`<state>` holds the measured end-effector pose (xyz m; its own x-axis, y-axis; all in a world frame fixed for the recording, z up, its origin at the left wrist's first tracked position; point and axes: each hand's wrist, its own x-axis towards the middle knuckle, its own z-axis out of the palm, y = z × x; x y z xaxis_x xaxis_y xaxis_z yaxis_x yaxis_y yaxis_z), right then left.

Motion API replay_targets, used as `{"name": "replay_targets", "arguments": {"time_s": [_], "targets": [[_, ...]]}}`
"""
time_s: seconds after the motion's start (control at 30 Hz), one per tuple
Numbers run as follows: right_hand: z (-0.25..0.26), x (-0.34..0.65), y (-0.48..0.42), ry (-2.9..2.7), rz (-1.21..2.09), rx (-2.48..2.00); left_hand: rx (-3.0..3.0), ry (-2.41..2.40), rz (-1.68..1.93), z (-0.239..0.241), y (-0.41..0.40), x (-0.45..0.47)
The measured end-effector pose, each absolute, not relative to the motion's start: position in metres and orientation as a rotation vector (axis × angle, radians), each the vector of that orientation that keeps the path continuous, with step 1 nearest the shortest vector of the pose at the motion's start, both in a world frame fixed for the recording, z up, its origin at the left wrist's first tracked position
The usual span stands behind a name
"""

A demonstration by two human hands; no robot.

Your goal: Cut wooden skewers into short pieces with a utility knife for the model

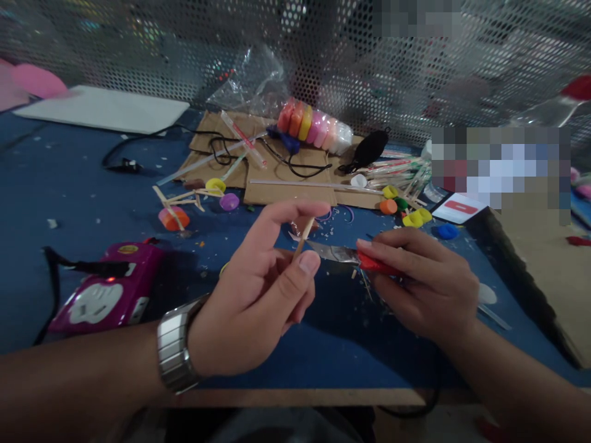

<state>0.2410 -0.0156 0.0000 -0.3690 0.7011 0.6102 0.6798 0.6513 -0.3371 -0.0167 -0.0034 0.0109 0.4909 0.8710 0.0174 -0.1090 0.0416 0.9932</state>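
My left hand (pixel 263 289) pinches a thin wooden stick (pixel 305 232) between thumb and fingers, its pale end pointing up. A metal watch is on that wrist. In my right hand (pixel 420 277) is a knife (pixel 339 253) with a red handle and a grey blade. The blade points left, and its tip meets or nearly meets the stick. Small shavings and slivers lie on the blue table (pixel 332 344) around and below the blade.
A magenta box (pixel 111 283) with a black cable sits at left. Behind my hands are cardboard pieces (pixel 290 194), bagged coloured clay (pixel 314 126), wrapped straws (pixel 397 169) and several small coloured caps or lumps. A perforated metal screen (pixel 184 49) stands at the back.
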Motion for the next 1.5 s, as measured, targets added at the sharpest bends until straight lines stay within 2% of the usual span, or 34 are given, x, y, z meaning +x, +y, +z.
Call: {"name": "replay_targets", "arguments": {"time_s": [0.33, 1.5], "targets": [[-0.0011, 0.2417, -0.0154, -2.132, -0.058, -1.073, 1.316, 0.718, 0.896, 0.0073, -0.0038, -0.0183], [-0.002, 0.238, -0.019, -2.145, -0.024, -1.093, 1.304, 0.653, 0.937, 0.0058, -0.0024, -0.0139]]}}
